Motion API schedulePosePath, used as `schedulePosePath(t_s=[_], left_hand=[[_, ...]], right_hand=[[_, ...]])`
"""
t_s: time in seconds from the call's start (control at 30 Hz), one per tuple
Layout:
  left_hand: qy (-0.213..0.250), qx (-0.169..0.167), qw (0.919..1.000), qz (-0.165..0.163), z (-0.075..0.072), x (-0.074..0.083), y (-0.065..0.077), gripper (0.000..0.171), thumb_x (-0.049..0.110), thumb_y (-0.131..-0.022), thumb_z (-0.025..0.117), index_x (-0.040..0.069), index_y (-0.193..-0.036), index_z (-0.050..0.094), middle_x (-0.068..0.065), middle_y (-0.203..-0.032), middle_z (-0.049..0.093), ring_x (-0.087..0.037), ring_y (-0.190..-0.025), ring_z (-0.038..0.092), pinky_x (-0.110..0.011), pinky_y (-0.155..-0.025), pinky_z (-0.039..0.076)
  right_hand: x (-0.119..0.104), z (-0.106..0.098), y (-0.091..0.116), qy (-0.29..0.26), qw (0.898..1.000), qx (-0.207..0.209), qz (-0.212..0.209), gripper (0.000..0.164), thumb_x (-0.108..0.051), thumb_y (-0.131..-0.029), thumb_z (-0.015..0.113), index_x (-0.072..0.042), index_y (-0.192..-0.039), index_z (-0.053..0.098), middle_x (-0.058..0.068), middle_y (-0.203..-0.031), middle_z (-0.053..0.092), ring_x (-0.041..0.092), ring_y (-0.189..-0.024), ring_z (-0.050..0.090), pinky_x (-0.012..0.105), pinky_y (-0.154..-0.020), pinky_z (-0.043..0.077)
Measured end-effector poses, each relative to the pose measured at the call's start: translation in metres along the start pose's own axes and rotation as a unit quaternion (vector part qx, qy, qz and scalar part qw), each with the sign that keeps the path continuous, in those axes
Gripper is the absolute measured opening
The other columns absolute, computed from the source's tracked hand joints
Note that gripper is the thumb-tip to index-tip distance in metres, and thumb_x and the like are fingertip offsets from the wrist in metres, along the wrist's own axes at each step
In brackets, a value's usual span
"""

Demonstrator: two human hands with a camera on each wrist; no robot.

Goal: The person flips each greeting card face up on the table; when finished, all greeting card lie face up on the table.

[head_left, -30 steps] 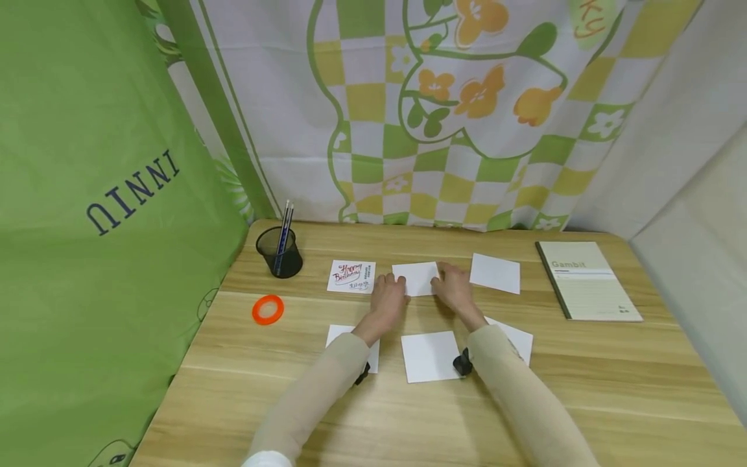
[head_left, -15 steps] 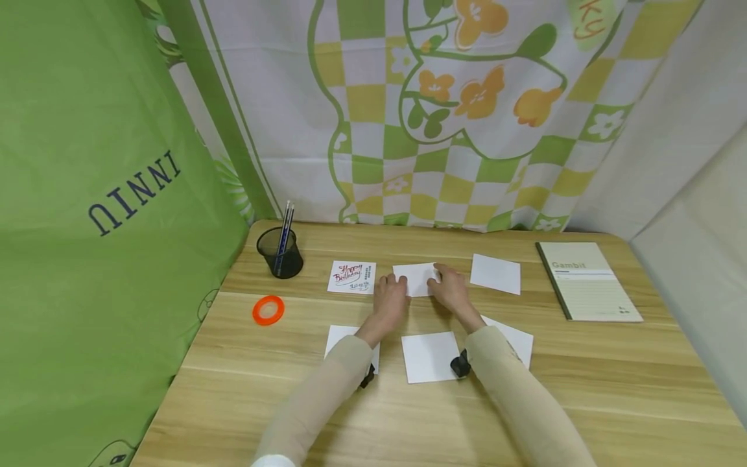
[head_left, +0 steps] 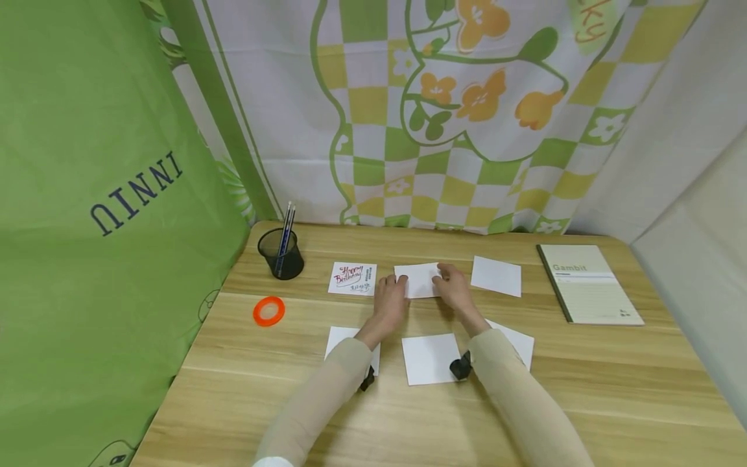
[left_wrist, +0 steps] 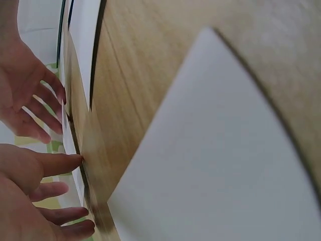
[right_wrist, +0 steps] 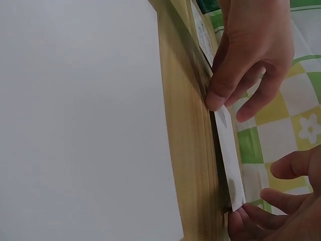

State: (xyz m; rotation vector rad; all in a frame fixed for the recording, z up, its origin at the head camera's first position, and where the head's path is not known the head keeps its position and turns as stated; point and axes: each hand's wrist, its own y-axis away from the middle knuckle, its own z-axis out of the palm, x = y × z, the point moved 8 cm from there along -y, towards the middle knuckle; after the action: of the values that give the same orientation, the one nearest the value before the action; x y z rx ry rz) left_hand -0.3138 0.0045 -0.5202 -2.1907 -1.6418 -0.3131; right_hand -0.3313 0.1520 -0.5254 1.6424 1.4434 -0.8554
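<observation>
In the head view, a blank white card [head_left: 421,281] lies on the wooden table between both hands. The left hand [head_left: 390,301] is at its left end, fingers touching the edge; in the right wrist view its thumb [right_wrist: 216,102] meets the card's near corner. My right hand [head_left: 455,290] touches the opposite end, its thumb over the right edge and the other fingers spread. The card [right_wrist: 229,155] looks flat and low in that view. Left of it lies a white card with red "Happy Birthday" lettering [head_left: 352,277], partly behind the left hand.
More blank cards lie around: one at the back right [head_left: 497,275] and one in front [head_left: 430,360], with two others partly under the forearms. A notebook [head_left: 589,283] sits far right. On the left are a black mesh pencil cup [head_left: 281,254] and an orange tape roll [head_left: 269,311].
The right hand shifts slightly left over the card's end, then back right. The left hand stays at the left end, and the cards keep nearly the same places.
</observation>
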Motion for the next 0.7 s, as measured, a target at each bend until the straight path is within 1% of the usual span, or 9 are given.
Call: schedulePosePath(t_s=[0.1,0.17,0.23,0.33,0.47,0.57,0.63,0.7], left_hand=[[0.021,0.011,0.9997,0.005,0.0,0.0,0.001,0.051,0.004,-0.079,0.074,0.003,-0.128,0.057,-0.024,-0.126,0.055,-0.038,-0.116,0.051,-0.048,-0.097,0.044],[0.036,0.016,0.9992,0.008,0.0,0.0,0.001,0.052,-0.001,-0.079,0.071,0.003,-0.129,0.056,-0.025,-0.129,0.053,-0.038,-0.118,0.05,-0.049,-0.098,0.044],[0.046,0.018,0.9988,0.009,0.001,0.0,0.001,0.054,-0.005,-0.08,0.067,0.003,-0.131,0.054,-0.024,-0.131,0.051,-0.038,-0.12,0.049,-0.049,-0.099,0.043],[0.058,0.024,0.998,0.004,0.001,-0.002,0.001,0.056,-0.009,-0.081,0.064,0.004,-0.134,0.052,-0.023,-0.132,0.051,-0.036,-0.12,0.049,-0.047,-0.1,0.043],[0.057,0.032,0.9979,-0.002,0.0,-0.003,0.001,0.056,-0.009,-0.081,0.065,0.003,-0.134,0.051,-0.02,-0.132,0.052,-0.033,-0.12,0.05,-0.043,-0.099,0.044],[0.052,0.031,0.9982,0.001,0.0,-0.002,0.001,0.054,-0.007,-0.082,0.066,0.002,-0.134,0.051,-0.019,-0.133,0.052,-0.032,-0.121,0.051,-0.041,-0.101,0.044],[0.051,0.03,0.9982,0.005,-0.002,-0.001,0.001,0.051,-0.005,-0.084,0.066,0.0,-0.133,0.052,-0.02,-0.133,0.053,-0.032,-0.121,0.051,-0.041,-0.102,0.044],[0.055,0.03,0.998,0.006,-0.003,-0.001,0.001,0.048,-0.004,-0.085,0.066,-0.001,-0.131,0.053,-0.02,-0.133,0.053,-0.032,-0.122,0.052,-0.041,-0.102,0.043]], right_hand=[[0.004,-0.001,-0.001,-0.02,1.0,-0.006,0.018,0.047,-0.012,-0.096,0.049,0.005,-0.139,0.042,0.03,-0.138,0.044,0.041,-0.128,0.043,0.049,-0.104,0.039],[0.006,-0.003,-0.001,-0.027,0.999,-0.007,0.025,0.047,-0.012,-0.096,0.049,0.005,-0.139,0.041,0.029,-0.139,0.043,0.041,-0.127,0.043,0.048,-0.101,0.042],[0.006,-0.004,0.0,-0.026,0.999,-0.007,0.028,0.046,-0.012,-0.096,0.049,0.005,-0.139,0.042,0.028,-0.139,0.044,0.041,-0.127,0.044,0.047,-0.1,0.043],[0.007,-0.007,0.0,-0.023,0.999,0.0,0.027,0.045,-0.013,-0.096,0.049,0.005,-0.137,0.044,0.027,-0.136,0.047,0.04,-0.124,0.046,0.047,-0.101,0.042],[0.008,-0.011,0.001,-0.024,0.999,0.018,0.02,0.042,-0.011,-0.095,0.05,0.005,-0.134,0.049,0.026,-0.131,0.051,0.039,-0.122,0.049,0.047,-0.103,0.039],[0.008,-0.015,0.002,-0.024,0.999,0.029,0.016,0.038,-0.007,-0.095,0.046,0.005,-0.131,0.051,0.025,-0.131,0.052,0.039,-0.121,0.049,0.047,-0.102,0.04],[0.008,-0.018,0.002,-0.02,0.999,0.038,0.014,0.036,-0.004,-0.096,0.045,0.004,-0.13,0.054,0.023,-0.132,0.053,0.038,-0.121,0.05,0.045,-0.098,0.044],[0.008,-0.021,0.003,-0.018,0.999,0.045,0.01,0.036,0.002,-0.093,0.045,0.004,-0.127,0.056,0.021,-0.133,0.055,0.036,-0.117,0.054,0.039,-0.088,0.05]])
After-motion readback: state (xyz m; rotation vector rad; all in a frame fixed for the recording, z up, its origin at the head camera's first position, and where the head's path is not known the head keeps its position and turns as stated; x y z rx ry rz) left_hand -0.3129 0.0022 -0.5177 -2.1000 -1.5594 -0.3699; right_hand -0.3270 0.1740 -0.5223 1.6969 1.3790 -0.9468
